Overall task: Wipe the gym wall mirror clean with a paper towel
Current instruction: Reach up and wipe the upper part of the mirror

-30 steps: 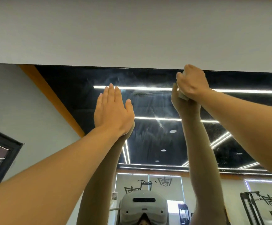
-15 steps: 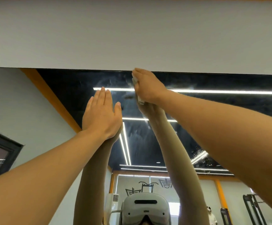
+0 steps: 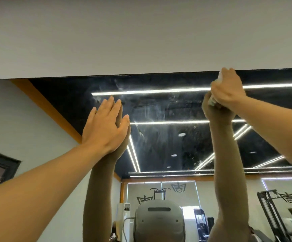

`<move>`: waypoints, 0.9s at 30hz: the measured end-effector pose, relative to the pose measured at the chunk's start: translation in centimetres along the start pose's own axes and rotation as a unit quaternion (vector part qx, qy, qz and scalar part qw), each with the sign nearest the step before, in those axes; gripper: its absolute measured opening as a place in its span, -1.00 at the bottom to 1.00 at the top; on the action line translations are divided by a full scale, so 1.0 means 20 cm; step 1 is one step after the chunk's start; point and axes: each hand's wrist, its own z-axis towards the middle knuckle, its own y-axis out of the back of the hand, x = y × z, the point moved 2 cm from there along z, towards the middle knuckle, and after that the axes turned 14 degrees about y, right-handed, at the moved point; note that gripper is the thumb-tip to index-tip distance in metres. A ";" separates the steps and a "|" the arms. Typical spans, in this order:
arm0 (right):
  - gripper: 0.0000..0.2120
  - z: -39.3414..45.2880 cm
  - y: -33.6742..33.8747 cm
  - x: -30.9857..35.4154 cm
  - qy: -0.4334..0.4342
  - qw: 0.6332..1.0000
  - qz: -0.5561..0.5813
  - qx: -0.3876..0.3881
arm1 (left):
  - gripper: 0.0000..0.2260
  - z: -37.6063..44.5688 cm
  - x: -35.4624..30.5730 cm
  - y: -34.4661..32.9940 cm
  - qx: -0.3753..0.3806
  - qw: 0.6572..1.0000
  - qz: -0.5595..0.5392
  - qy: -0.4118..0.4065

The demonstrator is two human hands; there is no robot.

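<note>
With the right hand point(image 3: 226, 91) bunched around the paper towel point(image 3: 213, 101) at the mirror point(image 3: 167, 137)'s two o'clock corner, the flat, straight-fingered left hand point(image 3: 105, 126) at nine o'clock risked leaving fresh palm smears.

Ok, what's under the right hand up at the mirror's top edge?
A wad of paper towel, gripped by the right hand against the mirror. Only small white bits show at the hand's top and lower-left; the fingers cover the rest, and the glass beneath.

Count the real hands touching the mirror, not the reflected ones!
2: the left hand lies flat on the mirror; the right hand presses a paper towel near its top edge.
</note>
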 end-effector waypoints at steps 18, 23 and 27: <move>-0.66 0.00 -0.27 0.45 0.278 0.953 0.002 0.118 | -0.41 -0.09 -0.22 -0.10 -0.029 0.994 0.035 0.097; -0.70 0.06 -0.03 0.08 0.182 0.978 -0.048 0.095 | -0.44 -0.08 -0.35 -0.15 -0.003 0.999 0.027 0.040; -0.67 0.06 0.17 -0.24 0.070 0.989 -0.095 0.093 | -0.36 -0.08 -0.35 -0.18 -0.009 0.999 0.040 0.033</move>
